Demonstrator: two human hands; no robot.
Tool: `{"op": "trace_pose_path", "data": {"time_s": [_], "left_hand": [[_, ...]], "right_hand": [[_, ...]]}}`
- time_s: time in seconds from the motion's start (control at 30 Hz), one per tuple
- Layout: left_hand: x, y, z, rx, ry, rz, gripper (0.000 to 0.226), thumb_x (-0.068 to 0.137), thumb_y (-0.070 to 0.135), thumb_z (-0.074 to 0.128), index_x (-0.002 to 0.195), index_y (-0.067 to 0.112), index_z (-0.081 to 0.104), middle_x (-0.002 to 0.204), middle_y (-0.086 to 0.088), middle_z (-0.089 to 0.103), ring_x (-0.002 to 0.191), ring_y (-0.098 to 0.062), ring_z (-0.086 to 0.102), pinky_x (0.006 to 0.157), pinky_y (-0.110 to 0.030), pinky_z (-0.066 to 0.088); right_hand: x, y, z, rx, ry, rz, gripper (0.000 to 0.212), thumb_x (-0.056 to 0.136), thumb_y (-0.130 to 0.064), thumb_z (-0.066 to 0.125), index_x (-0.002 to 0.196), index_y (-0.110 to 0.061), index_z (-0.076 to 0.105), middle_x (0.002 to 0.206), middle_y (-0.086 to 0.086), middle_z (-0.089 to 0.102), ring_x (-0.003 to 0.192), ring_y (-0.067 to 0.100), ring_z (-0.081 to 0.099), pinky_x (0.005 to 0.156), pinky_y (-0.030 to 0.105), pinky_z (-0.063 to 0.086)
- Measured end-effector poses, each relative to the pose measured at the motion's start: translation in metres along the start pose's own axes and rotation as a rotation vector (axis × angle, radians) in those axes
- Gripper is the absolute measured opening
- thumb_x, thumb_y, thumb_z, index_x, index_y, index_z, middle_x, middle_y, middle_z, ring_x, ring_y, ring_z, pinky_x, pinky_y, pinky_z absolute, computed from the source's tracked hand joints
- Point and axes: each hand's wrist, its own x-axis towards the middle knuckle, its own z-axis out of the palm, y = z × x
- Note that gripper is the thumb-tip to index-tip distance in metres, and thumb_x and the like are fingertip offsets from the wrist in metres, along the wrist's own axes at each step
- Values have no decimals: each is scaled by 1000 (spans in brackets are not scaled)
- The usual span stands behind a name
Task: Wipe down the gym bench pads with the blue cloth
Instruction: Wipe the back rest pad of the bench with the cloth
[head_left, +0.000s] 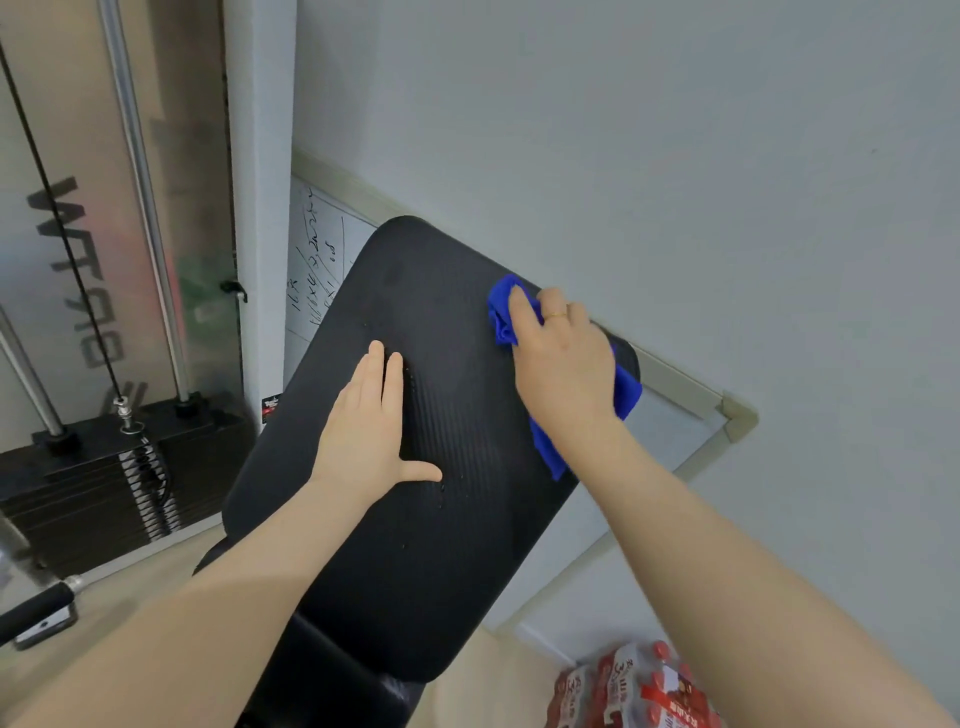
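The black bench back pad (447, 551) rises at an incline from the lower middle toward the wall. Small water droplets dot its ribbed surface. My right hand (563, 358) presses the bunched blue cloth (501, 317) against the pad's upper right edge; part of the cloth hangs out below my wrist. My left hand (371, 426) lies flat on the pad's middle with fingers straight and thumb spread, holding nothing. A lower black seat pad (332, 675) shows at the bottom, partly hidden by my left forearm.
A whiteboard (317, 260) with handwriting leans on the wall behind the pad. A cable machine's weight stack (104, 483) with guide rods and a black cable stands at left. A black-handled bar (36, 610) lies on the floor. A pack of red-capped bottles (639, 686) sits at lower right.
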Motion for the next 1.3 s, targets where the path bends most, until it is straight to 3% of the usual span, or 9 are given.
{"op": "trace_pose_path", "data": {"time_s": [0.07, 0.23, 0.33, 0.43, 0.73, 0.9, 1.0, 1.2, 1.3], "left_hand": [[1, 0, 0, -12, 2, 2, 134, 53, 65, 73, 146, 6, -3, 157, -14, -6, 146, -27, 1, 118, -37, 14], [-1, -10, -4, 7, -1, 40, 127, 59, 61, 73, 147, 8, -2, 157, -13, -7, 146, -26, 5, 117, -36, 15], [-1, -13, -3, 5, -19, 50, 125, 61, 60, 71, 146, 10, -6, 157, -11, -10, 146, -24, 2, 118, -35, 14], [2, -14, 1, 34, -17, 50, 125, 63, 62, 67, 146, 8, -10, 157, -11, -12, 146, -25, -1, 119, -36, 12], [0, -14, -3, -29, -33, 50, 121, 63, 58, 70, 147, 12, -4, 158, -8, -8, 146, -23, 3, 117, -36, 16], [7, -37, -23, -175, 51, 104, 71, 83, 38, 63, 142, 18, 30, 155, 2, 22, 140, -20, 28, 110, -37, 32], [22, -57, -35, -51, 162, 162, 64, 79, 27, 70, 136, 13, 44, 146, -8, 41, 132, -28, 42, 107, -43, 36], [50, -75, -36, -117, 44, -245, 101, 71, 44, 72, 146, 11, 14, 150, -12, 25, 133, -33, 33, 103, -46, 37], [58, -77, -35, -187, -94, -237, 105, 71, 49, 69, 147, 18, 3, 142, -14, 36, 117, -33, 47, 90, -46, 44]], "right_hand": [[-20, -22, 1, 50, -72, 19, 56, 58, -5, 73, 113, -4, 63, 88, 16, 64, 59, 29, 55, 43, 27, 39], [-42, -35, -2, 46, -163, -390, 56, 57, -10, 73, 113, -6, 64, 87, 13, 64, 58, 25, 55, 41, 28, 40], [1, -9, -8, -14, -32, -238, 47, 57, -2, 56, 103, -4, 66, 82, 17, 63, 56, 30, 54, 42, 28, 34], [27, 12, -6, 9, 16, -58, 46, 54, 8, 64, 100, -1, 65, 81, 19, 62, 53, 29, 50, 44, 24, 25], [29, 3, 2, 71, -15, -133, 48, 58, 1, 75, 105, -2, 65, 83, 16, 63, 53, 28, 52, 43, 23, 24], [-13, 22, -10, 92, -112, -179, 45, 57, 2, 76, 100, -4, 66, 85, 15, 64, 55, 29, 54, 41, 23, 27], [14, -5, 0, 126, -126, -186, 47, 53, 7, 74, 97, -5, 66, 87, 16, 64, 56, 30, 54, 42, 27, 33], [66, -58, 22, 158, -13, -254, 48, 51, 0, 75, 96, -16, 68, 96, 12, 67, 69, 30, 56, 55, 30, 37], [49, -30, 17, 192, 72, -196, 39, 56, -2, 71, 91, -20, 68, 107, 9, 63, 91, 29, 45, 70, 37, 38]]}}
